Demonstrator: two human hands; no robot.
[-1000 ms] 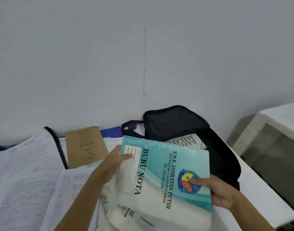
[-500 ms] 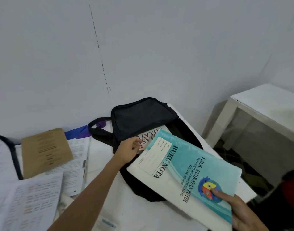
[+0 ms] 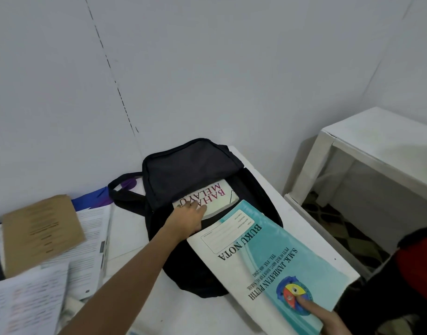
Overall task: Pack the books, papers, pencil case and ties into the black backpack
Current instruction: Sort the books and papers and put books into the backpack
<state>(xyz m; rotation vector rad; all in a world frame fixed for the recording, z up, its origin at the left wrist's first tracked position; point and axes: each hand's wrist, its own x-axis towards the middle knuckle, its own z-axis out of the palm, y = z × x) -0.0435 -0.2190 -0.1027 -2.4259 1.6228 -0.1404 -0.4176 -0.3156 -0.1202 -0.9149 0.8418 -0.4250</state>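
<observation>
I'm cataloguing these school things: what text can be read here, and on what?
"BUKU NOTA": teal notebook cover.
"S.M.K. JAMBATAN PUTIH": same cover; smaller lines too small.
"BAHA... MELAYU": book in backpack, partly under left hand.
Brown booklet, papers: blurred.

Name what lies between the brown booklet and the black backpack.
In the head view, printed papers lie beside the brown booklet. Then a bare strip of white table reaches the black backpack.

I see the book (image 3: 215,197) in the backpack (image 3: 190,165), the notebook (image 3: 268,257) overlapping at four o'clock, papers (image 3: 91,233) at nine.
</observation>
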